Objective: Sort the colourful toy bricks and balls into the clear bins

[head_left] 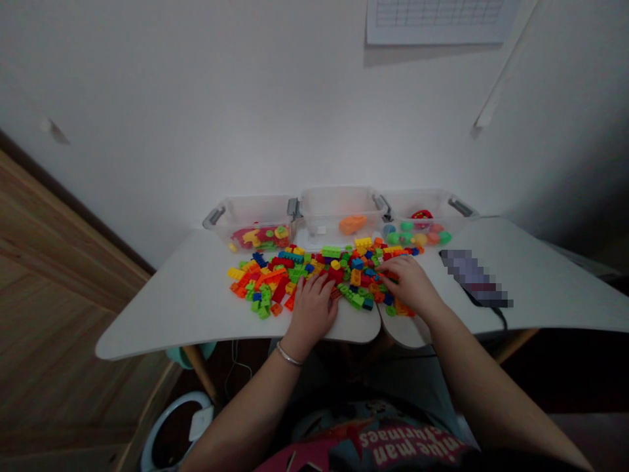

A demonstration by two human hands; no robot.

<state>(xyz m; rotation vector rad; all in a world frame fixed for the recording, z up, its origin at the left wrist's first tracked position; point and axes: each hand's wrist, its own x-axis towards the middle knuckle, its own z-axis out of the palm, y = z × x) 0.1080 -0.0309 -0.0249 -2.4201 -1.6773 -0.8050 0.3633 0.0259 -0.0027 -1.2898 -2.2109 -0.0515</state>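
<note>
A pile of colourful plastic building bricks (295,272) is spread across the middle of the white table. My left hand (313,305) lies at the near side of the pile, its fingers stretched apart over red bricks (332,274). It wears a silver bangle (289,354). From the right, my right hand (410,282) reaches among blue and orange bricks (358,278), with thumb and fingers apart. Its fingertips touch the pile, and no brick shows in its grasp. Green bricks (351,296) lie between the two hands.
Behind the pile stand three clear plastic bins: the left bin (255,208) with coloured pieces, the middle bin (324,200) with an orange item, the right bin (417,202) with toy pieces. A phone (474,278) with a cable lies right. The white table (162,308) has a seam near the middle.
</note>
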